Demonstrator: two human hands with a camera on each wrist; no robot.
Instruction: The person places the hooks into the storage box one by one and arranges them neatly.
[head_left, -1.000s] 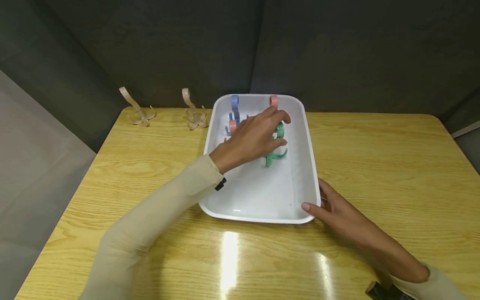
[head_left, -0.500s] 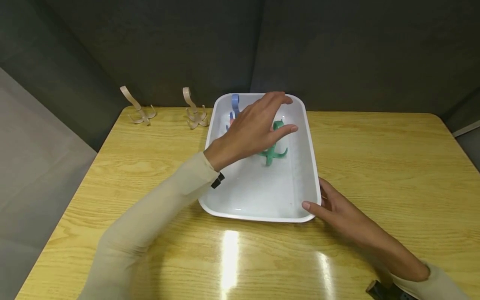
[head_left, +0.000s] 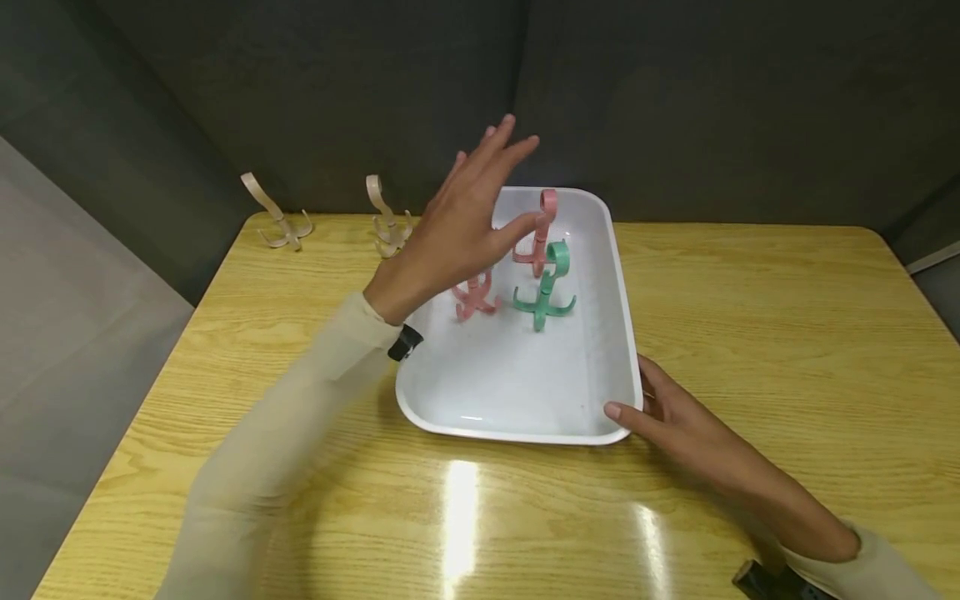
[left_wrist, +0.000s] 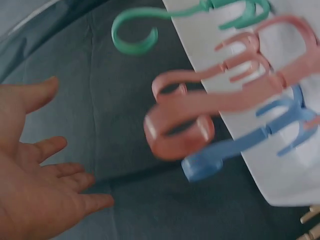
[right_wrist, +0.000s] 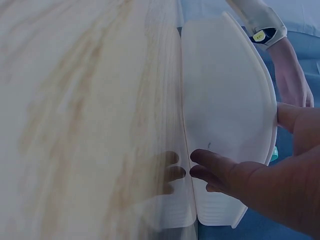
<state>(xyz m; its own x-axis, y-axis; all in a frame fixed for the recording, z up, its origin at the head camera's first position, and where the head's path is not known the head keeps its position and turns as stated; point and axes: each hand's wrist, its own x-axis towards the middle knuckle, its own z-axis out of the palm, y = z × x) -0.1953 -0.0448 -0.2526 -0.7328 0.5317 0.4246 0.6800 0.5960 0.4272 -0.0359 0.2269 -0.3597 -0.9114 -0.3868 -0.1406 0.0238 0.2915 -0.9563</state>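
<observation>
My left hand (head_left: 453,225) hovers over the far left part of a white tray (head_left: 517,387), fingers spread and holding nothing. Under it stand pronged hanging hooks: a green hook (head_left: 541,307), a pink hook (head_left: 549,202) behind it, and another pink hook (head_left: 474,298) partly covered by the hand. The hand hides a blue hook (left_wrist: 245,143) from the head view, but it shows in the left wrist view. My right hand (head_left: 675,421) holds the tray's near right corner, thumb over the rim and fingers against the outer wall.
Two beige hooks stand on the wooden table (head_left: 750,317) left of the tray: one beige hook (head_left: 264,198) at the far corner, the other beige hook (head_left: 375,193) closer to the tray. A dark curtain (head_left: 675,108) hangs right behind the table's far edge.
My left hand has lifted from among the hooks and moved left and back, its fingers spreading. The pink and green hooks stay in the tray. My right hand has not moved.
</observation>
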